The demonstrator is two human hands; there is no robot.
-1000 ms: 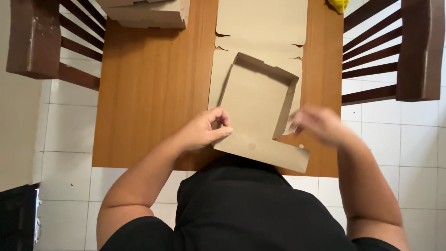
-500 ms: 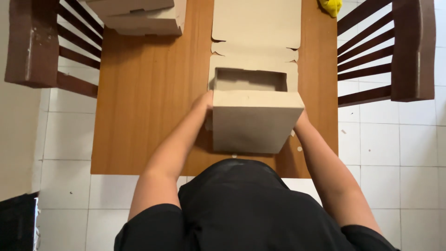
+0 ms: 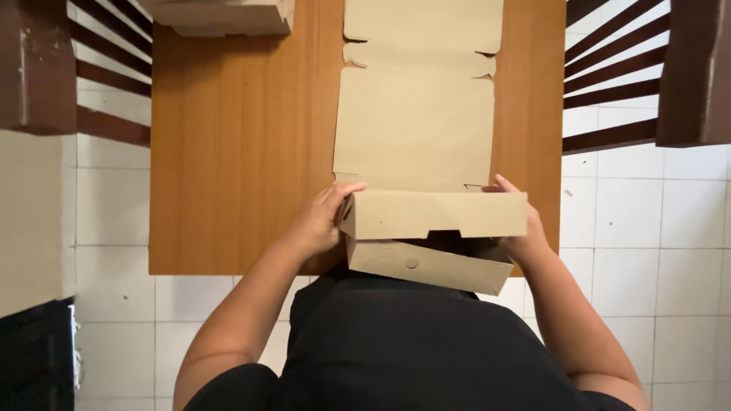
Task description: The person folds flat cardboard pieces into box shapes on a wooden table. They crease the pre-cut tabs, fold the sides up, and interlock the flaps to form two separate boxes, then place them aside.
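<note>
A half-folded brown cardboard box [image 3: 430,228] rests at the near edge of the wooden table [image 3: 244,152]. Its front walls stand up near my body while its long lid panel [image 3: 415,114] lies flat, stretching away across the table. My left hand [image 3: 320,221] presses on the box's left side wall. My right hand [image 3: 521,228] grips the right side wall, its fingers partly hidden behind the cardboard.
Finished cardboard boxes [image 3: 221,15] are stacked at the table's far left corner. Dark wooden chairs stand to the left [image 3: 46,68] and right [image 3: 670,68] of the table. White floor tiles [image 3: 647,221] surround it, and a dark object [image 3: 34,358] sits at lower left.
The flat sheet was folded up into a box shape against my body. The lid panel has dropped flat onto the table, and both hands have moved to the box's side walls.
</note>
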